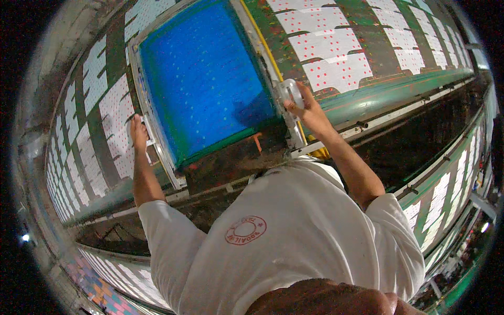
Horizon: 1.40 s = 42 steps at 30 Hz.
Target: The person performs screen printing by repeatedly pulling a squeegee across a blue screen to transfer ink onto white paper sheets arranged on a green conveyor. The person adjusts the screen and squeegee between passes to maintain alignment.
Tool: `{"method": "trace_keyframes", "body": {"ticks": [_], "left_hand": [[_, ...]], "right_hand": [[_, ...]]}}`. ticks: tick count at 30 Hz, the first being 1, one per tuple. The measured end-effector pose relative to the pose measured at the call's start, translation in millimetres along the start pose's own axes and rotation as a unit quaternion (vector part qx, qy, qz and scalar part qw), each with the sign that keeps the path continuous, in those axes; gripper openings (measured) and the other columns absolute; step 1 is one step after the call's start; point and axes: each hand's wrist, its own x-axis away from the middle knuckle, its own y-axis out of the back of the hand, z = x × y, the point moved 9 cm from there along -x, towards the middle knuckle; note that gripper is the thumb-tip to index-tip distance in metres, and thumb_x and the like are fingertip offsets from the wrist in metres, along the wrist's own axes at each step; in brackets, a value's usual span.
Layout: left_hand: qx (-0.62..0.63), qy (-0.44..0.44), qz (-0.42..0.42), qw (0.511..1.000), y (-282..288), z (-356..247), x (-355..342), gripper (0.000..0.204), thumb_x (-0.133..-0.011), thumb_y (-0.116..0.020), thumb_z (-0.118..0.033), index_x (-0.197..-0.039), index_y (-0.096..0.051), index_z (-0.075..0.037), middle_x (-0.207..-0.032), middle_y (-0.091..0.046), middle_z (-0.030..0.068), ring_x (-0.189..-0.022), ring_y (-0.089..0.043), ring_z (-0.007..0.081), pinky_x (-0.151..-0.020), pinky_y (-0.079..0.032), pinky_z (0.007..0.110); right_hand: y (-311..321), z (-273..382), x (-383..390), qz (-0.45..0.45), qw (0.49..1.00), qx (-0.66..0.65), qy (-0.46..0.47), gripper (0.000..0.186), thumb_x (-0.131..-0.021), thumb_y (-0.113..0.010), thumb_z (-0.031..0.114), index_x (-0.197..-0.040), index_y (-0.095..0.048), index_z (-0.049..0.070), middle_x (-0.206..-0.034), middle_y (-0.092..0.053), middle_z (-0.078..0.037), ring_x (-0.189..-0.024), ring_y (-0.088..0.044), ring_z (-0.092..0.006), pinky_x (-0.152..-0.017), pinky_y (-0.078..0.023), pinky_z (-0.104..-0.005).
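Gripping a large printing screen frame (157,142) by its two long sides, the person stands over a long green counter (378,94). The left hand (138,131) is closed on the frame's metal rail at one side; the right hand (304,107) is closed on the opposite rail, its fingers wrapped over a pale, rounded fitting (290,90) there. The hands are well apart, one on each side, which would keep so wide a frame level and square to the work beneath it.

The frame lies flat on the counter, its blue mesh (205,79) facing up and speckled with small pale dots in regular rows. On either side, white cut fabric panels (336,71) lie flat in a line along the counter, each carrying a grid of small red dots and spaced a little apart with green showing between them. More dotted panels (113,121) sit just beside the left hand.

On the chest of the person's white T-shirt (294,236) is a round red emblem (245,230), a ring with lettering around it. A second counter (446,194) with similar white panels runs along the right.
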Motion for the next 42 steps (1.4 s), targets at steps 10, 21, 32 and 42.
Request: {"method": "trace_keyframes", "body": {"ticks": [10,21,32,42], "left_hand": [[-0.032,-0.104,0.059,0.992,-54.2,-100.1,15.0,0.055,-0.104,-0.052,-0.058,-0.138,-0.057,-0.015,-0.069,-0.036,-0.0075,-0.051,-0.028,0.0028,-0.045,-0.023,0.021],[0.028,-0.100,0.027,0.994,-311.9,-145.2,116.5,0.045,-0.104,-0.054,-0.054,-0.127,-0.060,-0.016,-0.083,-0.049,-0.0046,-0.062,-0.042,0.0042,-0.047,-0.031,0.021],[0.046,-0.086,0.018,0.995,-432.3,-176.5,185.5,0.036,-0.105,-0.055,-0.049,-0.107,-0.057,-0.014,-0.063,-0.038,-0.0078,-0.046,-0.030,0.0020,-0.039,-0.026,0.022],[0.057,-0.071,-0.001,0.996,-445.4,-166.6,179.9,0.036,-0.103,-0.059,-0.047,-0.118,-0.060,-0.013,-0.063,-0.041,-0.0081,-0.046,-0.033,0.0018,-0.039,-0.027,0.022]], "right_hand": [[78.1,17.9,-9.6,-0.023,0.999,0.039,-0.025,0.096,-0.091,-0.076,0.048,-0.161,-0.028,0.004,-0.158,-0.039,-0.028,-0.148,-0.038,-0.0349,-0.119,-0.033,-0.0437],[363.2,-33.0,-70.4,-0.147,0.989,0.011,0.018,0.088,-0.088,-0.080,0.044,-0.153,-0.042,-0.001,-0.143,-0.058,-0.022,-0.127,-0.060,-0.0301,-0.104,-0.048,-0.0397],[480.5,-70.3,-73.7,-0.142,0.990,0.000,-0.006,0.075,-0.091,-0.079,0.035,-0.151,-0.045,0.003,-0.139,-0.059,-0.021,-0.125,-0.060,-0.0293,-0.104,-0.048,-0.0391],[497.7,-74.0,-77.4,-0.128,0.992,0.006,0.016,0.078,-0.093,-0.077,0.040,-0.151,-0.044,-0.001,-0.143,-0.057,-0.021,-0.129,-0.057,-0.0300,-0.105,-0.047,-0.0402]]}}
